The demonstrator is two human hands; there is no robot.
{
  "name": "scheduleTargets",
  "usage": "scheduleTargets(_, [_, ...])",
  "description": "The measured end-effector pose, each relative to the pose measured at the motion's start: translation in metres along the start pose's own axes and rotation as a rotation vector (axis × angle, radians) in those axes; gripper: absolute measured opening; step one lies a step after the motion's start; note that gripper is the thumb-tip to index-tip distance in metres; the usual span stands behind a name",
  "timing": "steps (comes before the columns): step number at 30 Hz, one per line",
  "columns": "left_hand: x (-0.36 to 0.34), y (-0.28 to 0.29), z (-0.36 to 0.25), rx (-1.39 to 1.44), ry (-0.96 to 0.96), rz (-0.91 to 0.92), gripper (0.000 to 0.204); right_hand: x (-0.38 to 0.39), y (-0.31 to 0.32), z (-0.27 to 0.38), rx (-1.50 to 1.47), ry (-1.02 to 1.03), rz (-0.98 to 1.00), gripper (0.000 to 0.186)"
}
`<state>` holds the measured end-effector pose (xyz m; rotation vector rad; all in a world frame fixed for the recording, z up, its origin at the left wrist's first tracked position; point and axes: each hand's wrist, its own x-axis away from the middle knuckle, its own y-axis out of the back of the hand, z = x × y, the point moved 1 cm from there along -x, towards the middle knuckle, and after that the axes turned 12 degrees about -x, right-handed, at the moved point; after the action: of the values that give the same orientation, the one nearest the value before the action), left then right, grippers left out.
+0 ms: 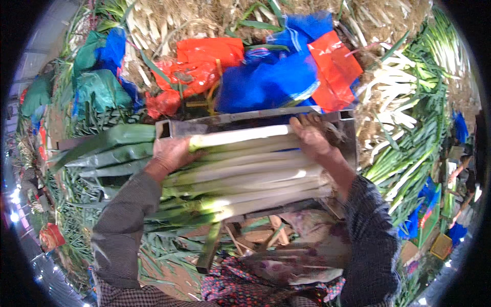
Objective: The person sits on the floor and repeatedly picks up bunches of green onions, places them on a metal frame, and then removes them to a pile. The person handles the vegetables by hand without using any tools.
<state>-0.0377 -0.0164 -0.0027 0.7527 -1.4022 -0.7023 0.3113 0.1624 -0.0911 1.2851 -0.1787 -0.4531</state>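
Observation:
A row of thick leeks (250, 174), white shanks to the right and green leaves to the left, lies across a metal frame (169, 128) in front of me. My left hand (174, 155) is closed round the farthest leek (245, 135) where white turns to green; some of its fingers are hidden. Near the root end of that same leek, my right hand (311, 137) grips with bent fingers at the frame's far side. Pale root strands (335, 134) show just right of this hand. Green leaves (107, 153) hang out past the frame's left end.
Blue plastic sheets (268, 82) and red plastic sheets (204, 64) lie beyond the frame. Piled leeks with roots (388, 87) stand at the right and along the back. Green bags (99, 89) sit at the far left. A metal leg (208, 250) juts toward my lap.

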Motion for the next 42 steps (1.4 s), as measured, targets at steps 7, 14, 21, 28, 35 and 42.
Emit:
scheduleTargets(7, [0.008,0.016,-0.012,-0.233,-0.042,-0.322,0.047,-0.011,-0.046,-0.015,0.222,-0.071,-0.125,0.017])
scheduleTargets(14, [0.001,0.032,-0.086,-0.482,-0.192,-0.588,0.043,-0.015,-0.038,0.001,0.012,-0.191,-0.102,0.026])
scheduleTargets(21, [-0.085,0.013,-0.135,-0.271,0.045,-0.612,0.036,-0.024,-0.027,0.009,-0.135,-0.329,0.123,0.026])
scheduleTargets(28, [-0.083,0.006,-0.128,-0.297,0.039,-0.587,0.04,0.019,0.127,0.024,-0.352,-0.092,-0.282,0.02])
scheduleTargets(35, [-0.089,0.006,-0.124,-0.238,0.048,-0.509,0.038,0.297,0.221,-0.072,-0.673,-0.872,-0.713,0.021])
scheduleTargets(42, [-0.096,-0.002,-0.101,-0.221,-0.053,-0.541,0.036,0.473,0.004,0.028,-0.804,-1.489,-0.544,0.029])
